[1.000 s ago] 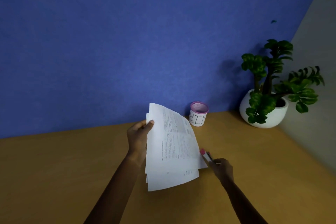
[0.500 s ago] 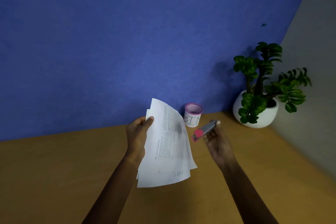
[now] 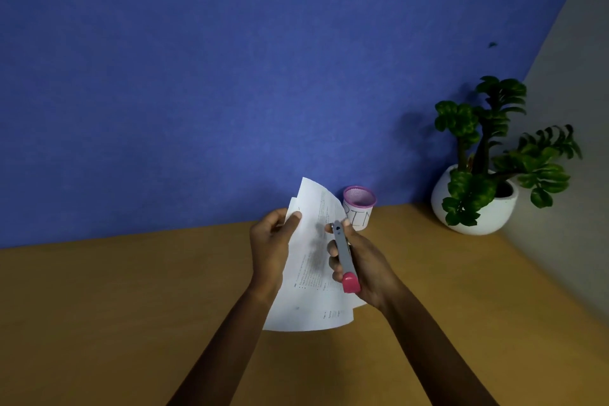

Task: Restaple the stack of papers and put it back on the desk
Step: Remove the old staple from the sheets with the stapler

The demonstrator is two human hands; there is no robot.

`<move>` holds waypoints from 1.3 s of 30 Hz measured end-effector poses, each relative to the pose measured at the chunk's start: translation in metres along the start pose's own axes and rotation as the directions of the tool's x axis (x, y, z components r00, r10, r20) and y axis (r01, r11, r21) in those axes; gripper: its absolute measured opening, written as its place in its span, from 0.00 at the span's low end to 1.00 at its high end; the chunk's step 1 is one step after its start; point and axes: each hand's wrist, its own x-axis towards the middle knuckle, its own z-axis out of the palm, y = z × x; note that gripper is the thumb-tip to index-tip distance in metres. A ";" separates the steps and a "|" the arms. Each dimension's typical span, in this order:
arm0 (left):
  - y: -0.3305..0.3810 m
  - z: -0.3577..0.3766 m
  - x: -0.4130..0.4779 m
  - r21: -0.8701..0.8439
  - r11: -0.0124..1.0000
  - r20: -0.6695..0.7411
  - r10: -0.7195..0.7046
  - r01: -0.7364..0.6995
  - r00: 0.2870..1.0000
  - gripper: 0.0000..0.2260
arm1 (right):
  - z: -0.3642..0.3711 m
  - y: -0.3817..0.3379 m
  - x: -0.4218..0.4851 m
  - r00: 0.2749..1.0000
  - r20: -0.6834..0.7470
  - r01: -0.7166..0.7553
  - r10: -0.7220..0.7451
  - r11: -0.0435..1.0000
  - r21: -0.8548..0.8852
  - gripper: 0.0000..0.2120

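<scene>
**Stapler meets the paper edge**

The left hand (image 3: 270,247) pinches the stack of papers (image 3: 309,273) near its top corner, held upright above the desk (image 3: 131,306). The right hand (image 3: 362,267) grips the stapler (image 3: 344,257) against the sheets' right edge. Square the fanned sheets first, then seat the corner fully before squeezing. A pink cup (image 3: 359,204) stands behind.

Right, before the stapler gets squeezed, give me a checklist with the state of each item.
1. Papers held in the left hand, off the desk: ok.
2. Stapler in the right hand grip: ok.
3. Sheets squared up: not ok, edges fan apart at the top and bottom.
4. Stapler mouth over a paper corner: cannot tell, it lies along the right edge.
5. Fingers out of the stapler mouth: cannot tell.
</scene>
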 end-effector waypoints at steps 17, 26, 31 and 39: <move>0.005 0.007 -0.004 0.181 0.956 0.072 0.219 -0.229 0.973 0.06 | 0.037 -0.041 -0.009 0.992 -0.057 0.072 -0.113 0.874 -0.480 0.06; 0.009 0.005 -0.002 0.212 0.937 0.123 0.256 -0.277 0.959 0.05 | 0.038 -0.047 -0.009 0.989 -0.091 0.057 -0.117 0.867 -0.495 0.07; 0.012 0.005 -0.001 0.256 0.924 0.155 0.252 -0.285 0.955 0.04 | 0.035 -0.046 -0.011 0.988 -0.101 0.053 -0.119 0.867 -0.496 0.07; 0.011 0.007 -0.002 0.314 0.910 0.118 0.244 -0.269 0.963 0.03 | 0.035 -0.045 -0.012 0.982 -0.133 0.051 -0.136 0.863 -0.502 0.08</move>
